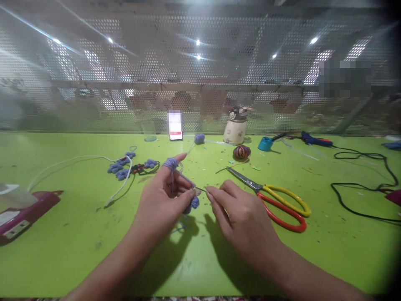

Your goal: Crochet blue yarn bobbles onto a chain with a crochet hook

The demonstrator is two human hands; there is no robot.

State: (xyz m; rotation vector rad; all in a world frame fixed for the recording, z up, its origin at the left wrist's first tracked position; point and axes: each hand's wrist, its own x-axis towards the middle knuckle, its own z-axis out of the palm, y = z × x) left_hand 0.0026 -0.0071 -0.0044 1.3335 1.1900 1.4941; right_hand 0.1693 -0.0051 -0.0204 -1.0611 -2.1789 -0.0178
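Between thumb and fingers, my left hand [166, 190] pinches a small blue-purple crochet piece [193, 204]. Yarn of the same colour [171, 163] is wound round its raised index finger and runs back to a small yarn ball [199, 139]. My right hand [239, 209] is closed on a thin crochet hook [201, 189], whose tip meets the work at my left fingertips. Most of the hook is hidden in my fingers. A loose yarn end [179, 228] hangs under the piece. To the right of my right hand lie scissors [258, 188] with red and yellow handles, blades slightly apart.
Blue crocheted pieces [120, 168] and a white cable [117, 196] lie left, by a power strip [29, 213]. Behind stand a phone [175, 125], a glass [149, 131] and a cream jug [234, 128]. A multicoloured yarn ball [241, 152], blue container [265, 144] and corded tool [316, 140] lie right.
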